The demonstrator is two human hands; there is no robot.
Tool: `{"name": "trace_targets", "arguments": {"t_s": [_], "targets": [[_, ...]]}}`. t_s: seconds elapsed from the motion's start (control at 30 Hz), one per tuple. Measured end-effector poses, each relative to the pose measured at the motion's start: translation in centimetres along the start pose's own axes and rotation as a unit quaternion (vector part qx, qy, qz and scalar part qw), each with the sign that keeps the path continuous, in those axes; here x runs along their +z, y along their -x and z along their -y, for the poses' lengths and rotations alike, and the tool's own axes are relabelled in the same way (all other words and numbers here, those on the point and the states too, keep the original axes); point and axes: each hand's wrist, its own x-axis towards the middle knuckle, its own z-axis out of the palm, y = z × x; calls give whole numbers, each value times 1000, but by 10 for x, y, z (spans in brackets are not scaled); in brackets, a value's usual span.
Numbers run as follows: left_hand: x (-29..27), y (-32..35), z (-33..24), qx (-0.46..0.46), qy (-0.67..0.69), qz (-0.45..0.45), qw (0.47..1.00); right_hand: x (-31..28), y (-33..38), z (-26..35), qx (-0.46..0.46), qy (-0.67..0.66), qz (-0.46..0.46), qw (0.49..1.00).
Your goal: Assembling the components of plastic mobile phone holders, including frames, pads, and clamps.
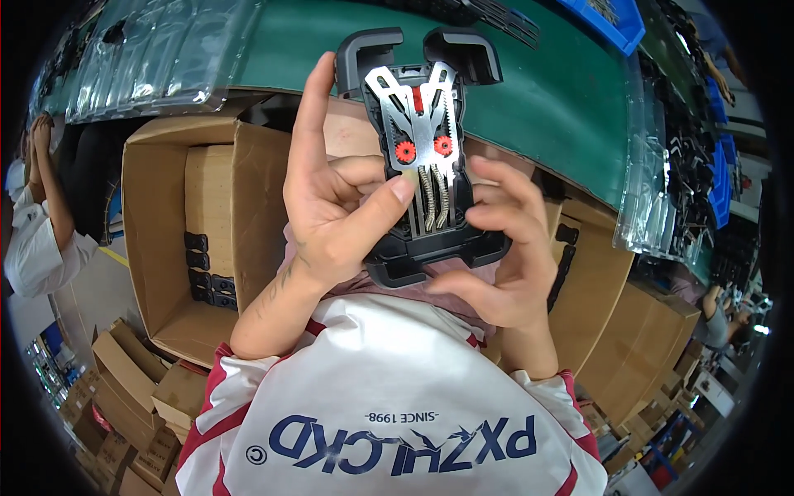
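Above my lap is a black phone holder [427, 153] with its inner mechanism facing up. A silver V-shaped metal plate [423, 124] lies in its middle, with a red gear [405, 152] on the left and another red gear [443, 145] on the right. Below them run coiled springs [428, 198]. Two black corner claws [368, 51] stick out at the top. My left hand [322, 211] grips the left side, thumb on the mechanism and index finger stretched upward. My right hand [521, 264] curls around the lower right corner, its thumb by the bottom jaw [451, 252].
A green worktable [546, 124] stretches ahead, with clear plastic trays [157, 58] at left and a blue bin [612, 21] far right. An open cardboard box [178, 140] holding black parts stands left; another box [595, 281] stands right. Another person [45, 223] is at far left.
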Motion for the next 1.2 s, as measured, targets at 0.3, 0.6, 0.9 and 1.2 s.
{"name": "trace_targets", "arguments": {"t_s": [0.3,0.6,0.9,1.2], "targets": [[32,-5,-2,-72,19,6,997,-22,21,-5,-21,28,-14,999],[74,-3,9,-118,-43,-41,991,-49,45,-13,-25,13,-40,999],[84,-1,37,-162,-89,77,980,-105,93,-35,14,-30,-210,977],[77,-1,53,-191,-148,54,969,-321,356,-212,479,325,-423,698]]}}
